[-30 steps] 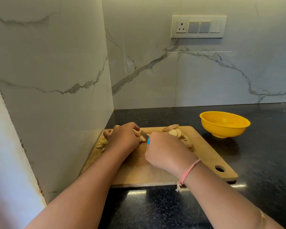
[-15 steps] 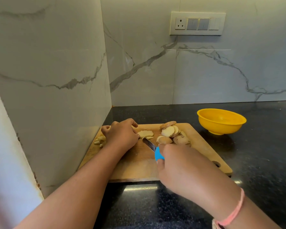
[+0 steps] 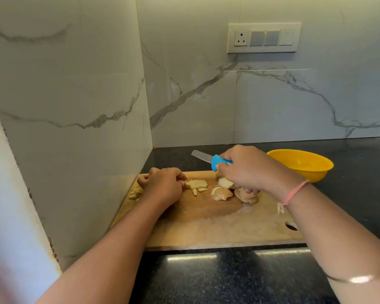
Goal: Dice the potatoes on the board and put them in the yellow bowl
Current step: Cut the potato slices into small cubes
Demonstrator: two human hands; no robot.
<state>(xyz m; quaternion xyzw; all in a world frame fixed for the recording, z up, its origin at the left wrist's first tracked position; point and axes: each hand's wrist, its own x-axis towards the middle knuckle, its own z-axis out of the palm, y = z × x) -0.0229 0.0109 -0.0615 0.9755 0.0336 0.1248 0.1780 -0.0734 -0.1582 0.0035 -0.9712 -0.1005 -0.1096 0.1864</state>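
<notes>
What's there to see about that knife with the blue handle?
The knife is small, with a bright blue plastic-looking handle and a short, pale metal blade ending in a rounded tip. The right hand grips the handle, hiding most of it. The blade points left and away, raised above the far edge of the wooden board, and seems clear of the potato pieces.

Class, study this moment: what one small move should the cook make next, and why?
Probably draw one slice from the potato slices toward the left hand for dicing. The right hand grips the knife lifted off the board, its lower fingers touch those slices, cut pieces lie by the left hand, and the yellow bowl shows no potato.
</notes>
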